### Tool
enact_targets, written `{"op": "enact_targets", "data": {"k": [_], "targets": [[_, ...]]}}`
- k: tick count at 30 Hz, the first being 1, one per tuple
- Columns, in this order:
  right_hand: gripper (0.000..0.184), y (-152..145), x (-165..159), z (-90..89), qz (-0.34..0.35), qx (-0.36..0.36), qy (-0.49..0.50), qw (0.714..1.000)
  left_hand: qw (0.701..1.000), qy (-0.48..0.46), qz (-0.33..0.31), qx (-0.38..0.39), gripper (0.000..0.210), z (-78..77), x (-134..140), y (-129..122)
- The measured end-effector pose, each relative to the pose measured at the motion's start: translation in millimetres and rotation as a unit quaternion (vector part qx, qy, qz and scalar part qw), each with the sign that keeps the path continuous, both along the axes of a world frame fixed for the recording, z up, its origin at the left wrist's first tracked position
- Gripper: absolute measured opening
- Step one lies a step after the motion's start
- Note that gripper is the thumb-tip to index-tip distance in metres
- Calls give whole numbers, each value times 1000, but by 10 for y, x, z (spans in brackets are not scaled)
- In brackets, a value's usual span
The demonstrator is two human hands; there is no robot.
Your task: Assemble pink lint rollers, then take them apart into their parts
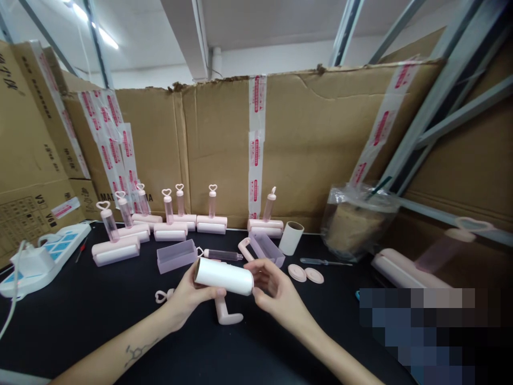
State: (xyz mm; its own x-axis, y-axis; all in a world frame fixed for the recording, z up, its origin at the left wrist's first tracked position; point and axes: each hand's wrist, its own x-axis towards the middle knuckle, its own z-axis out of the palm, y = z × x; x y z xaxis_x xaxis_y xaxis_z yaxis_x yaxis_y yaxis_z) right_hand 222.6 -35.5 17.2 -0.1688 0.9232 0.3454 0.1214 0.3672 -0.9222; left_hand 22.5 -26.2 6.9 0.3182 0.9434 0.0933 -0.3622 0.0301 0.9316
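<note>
A white lint roller refill (224, 276) lies nearly level between my hands, its open cardboard core facing left. My left hand (191, 293) grips its left part, thumb along the front. At the right end, the fingers and thumb of my right hand (269, 283) close around the rim; a sliver of pink edge shows there. Behind and below the roll is a pink bent handle piece (227, 315), partly hidden. Beside my left wrist, a pink heart-shaped loop (162, 296) sticks out. A clear handle tube (222, 255) lies just behind the roll.
Several assembled pink lint rollers (171, 231) stand along the cardboard wall. Purple covers (176, 256), another white roll (291, 238), pink round end caps (297, 272) and a screwdriver (324, 262) lie around. A power strip (60, 251) is left; a bagged drink cup (352, 224) stands right.
</note>
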Motion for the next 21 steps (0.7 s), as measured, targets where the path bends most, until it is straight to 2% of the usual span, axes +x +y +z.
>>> {"op": "enact_targets", "data": {"k": [3, 6, 10, 12, 14, 16, 17, 21], "targets": [[41, -10, -9, 25, 3, 2, 12, 1000, 1000, -12, 8, -21, 50, 5, -10, 5], [37, 9, 42, 119, -9, -2, 4, 1000, 999, -26, 17, -38, 42, 11, -44, 44], [18, 147, 401, 317, -112, 45, -79, 990, 998, -48, 31, -22, 45, 50, -95, 93], [15, 244, 686, 383, -201, 50, -211, 955, 998, -46, 38, -19, 45, 70, -112, 100], [14, 327, 961, 395, -290, -1, -389, 875, 998, -42, 37, -17, 41, 83, -121, 100], [13, 383, 1170, 362, -320, -61, -471, 820, 999, -40, 32, -14, 38, 88, -126, 97], [12, 400, 1241, 337, -320, -87, -487, 808, 999, -39, 29, -13, 36, 90, -127, 95], [13, 430, 1336, 247, -298, -145, -512, 793, 999, -30, 23, -13, 34, 91, -124, 84]]}}
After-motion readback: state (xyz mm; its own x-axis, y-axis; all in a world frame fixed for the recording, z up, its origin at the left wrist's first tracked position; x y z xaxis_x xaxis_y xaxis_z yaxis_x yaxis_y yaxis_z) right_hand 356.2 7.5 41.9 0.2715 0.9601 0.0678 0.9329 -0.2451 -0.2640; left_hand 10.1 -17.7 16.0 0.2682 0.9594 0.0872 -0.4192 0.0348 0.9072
